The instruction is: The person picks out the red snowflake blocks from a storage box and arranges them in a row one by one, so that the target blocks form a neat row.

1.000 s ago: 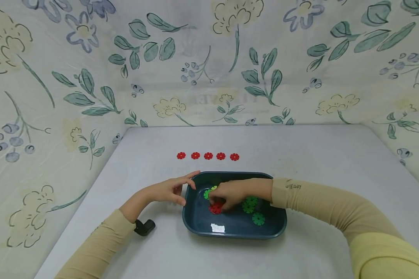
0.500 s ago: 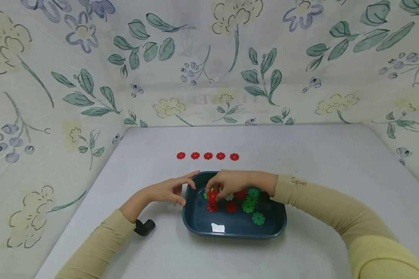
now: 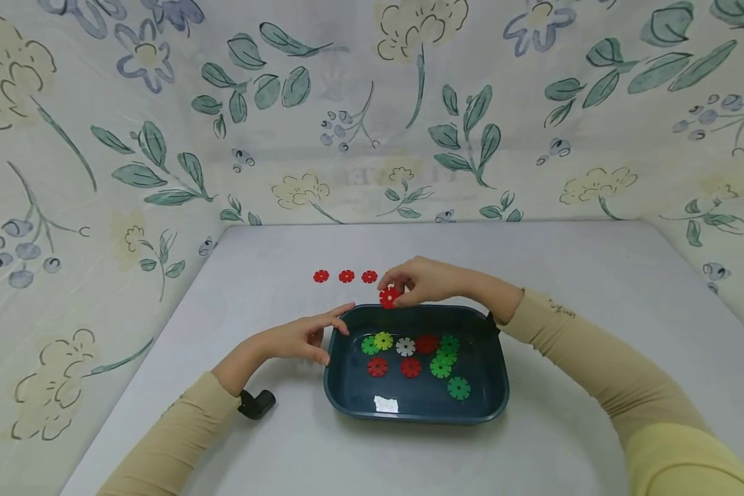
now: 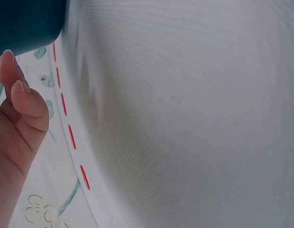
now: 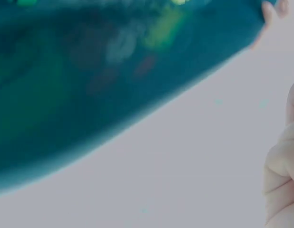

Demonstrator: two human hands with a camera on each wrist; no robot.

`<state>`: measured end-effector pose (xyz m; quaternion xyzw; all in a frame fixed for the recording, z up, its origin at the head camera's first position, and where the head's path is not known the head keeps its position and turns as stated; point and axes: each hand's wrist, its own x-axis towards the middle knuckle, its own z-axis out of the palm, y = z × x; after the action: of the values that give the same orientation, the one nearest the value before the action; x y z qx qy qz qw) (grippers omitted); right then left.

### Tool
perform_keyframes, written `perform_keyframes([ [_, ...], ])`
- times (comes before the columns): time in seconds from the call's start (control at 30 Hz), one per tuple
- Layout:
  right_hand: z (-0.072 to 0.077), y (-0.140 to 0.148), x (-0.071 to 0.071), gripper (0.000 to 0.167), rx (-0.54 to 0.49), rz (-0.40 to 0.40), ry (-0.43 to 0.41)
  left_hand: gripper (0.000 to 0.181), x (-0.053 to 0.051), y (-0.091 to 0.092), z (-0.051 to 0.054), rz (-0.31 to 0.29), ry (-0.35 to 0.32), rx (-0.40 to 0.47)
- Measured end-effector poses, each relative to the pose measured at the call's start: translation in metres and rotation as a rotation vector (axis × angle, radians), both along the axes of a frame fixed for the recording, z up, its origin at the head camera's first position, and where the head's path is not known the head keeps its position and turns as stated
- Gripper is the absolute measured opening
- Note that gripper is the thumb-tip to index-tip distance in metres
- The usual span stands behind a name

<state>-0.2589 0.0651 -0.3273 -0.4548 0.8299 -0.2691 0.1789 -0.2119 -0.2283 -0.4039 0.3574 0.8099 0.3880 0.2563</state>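
Observation:
My right hand (image 3: 430, 279) pinches a red notched plastic disc (image 3: 389, 297) between thumb and fingers, tilted up above the far rim of a dark blue tray (image 3: 418, 417). In the right wrist view, part of that hand (image 5: 284, 161) shows at the right edge, with the disc out of sight. My left hand (image 3: 294, 341) rests at the tray's left end, thumb and fingers spread against its rim. Inside the tray lie loose discs: red (image 3: 411, 367), white (image 3: 406, 346), yellow (image 3: 383, 341) and several green (image 3: 459, 388).
Beyond the tray, red discs (image 3: 346, 276) form a row on the white table (image 3: 570, 275); my right hand covers the row's right end. A black object (image 3: 257, 405) hangs at my left wrist. Flower-printed cloth (image 3: 347, 103) stands behind and at the sides.
My right hand has picked a red disc out of the tray and moved up over the far rim towards the row. My left hand has stayed in place at the tray.

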Motion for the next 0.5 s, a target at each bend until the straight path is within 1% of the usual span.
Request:
perform_keyframes([
  [0.17,0.004,0.021,-0.015,0.034,-0.023,-0.122,0.004,0.055,0.0,0.0,0.0,-0.002,0.011,0.003],
  [0.3,-0.001,0.038,-0.029,0.033,-0.023,-0.223,-0.005,0.056,0.0,0.0,0.0,-0.003,0.01,0.006],
  [0.43,-0.008,0.052,-0.041,0.033,-0.033,-0.324,-0.049,0.056,0.0,0.0,0.0,-0.003,0.009,0.008],
  [0.5,-0.013,0.057,-0.045,0.034,-0.042,-0.362,-0.071,0.056,0.0,0.0,0.0,-0.005,0.01,0.008],
])
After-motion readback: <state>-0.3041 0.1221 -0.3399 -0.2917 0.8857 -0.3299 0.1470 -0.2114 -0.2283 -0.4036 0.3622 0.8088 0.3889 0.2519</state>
